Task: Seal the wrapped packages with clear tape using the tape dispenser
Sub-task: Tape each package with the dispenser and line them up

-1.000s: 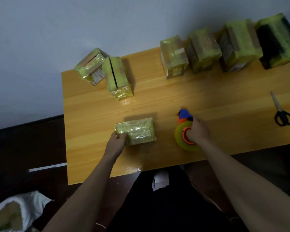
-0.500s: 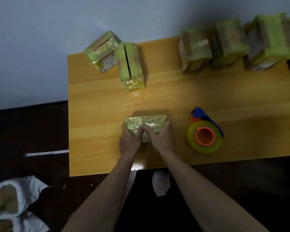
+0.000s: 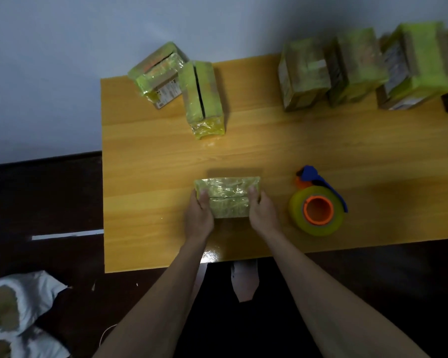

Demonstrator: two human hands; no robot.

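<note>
- Gripping the near-left corner of the wrapped package [image 3: 228, 196], the left hand [image 3: 199, 217] is curling its thumb over the top edge, centre of the frame.
- Looking boxy and stiff under crinkled, probably slippery film, the package is lying flat on the worktop [image 3: 153, 164]; its short ends seem the best hold.
- Clasping the right end, the right hand [image 3: 263, 215] is mirroring that grip.
- Sitting untouched just right of it, the tape dispenser [image 3: 317, 206] is resting on its side.

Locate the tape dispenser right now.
In the head view the tape dispenser lies on the wooden table near its front edge, just right of the right hand and untouched.
</note>
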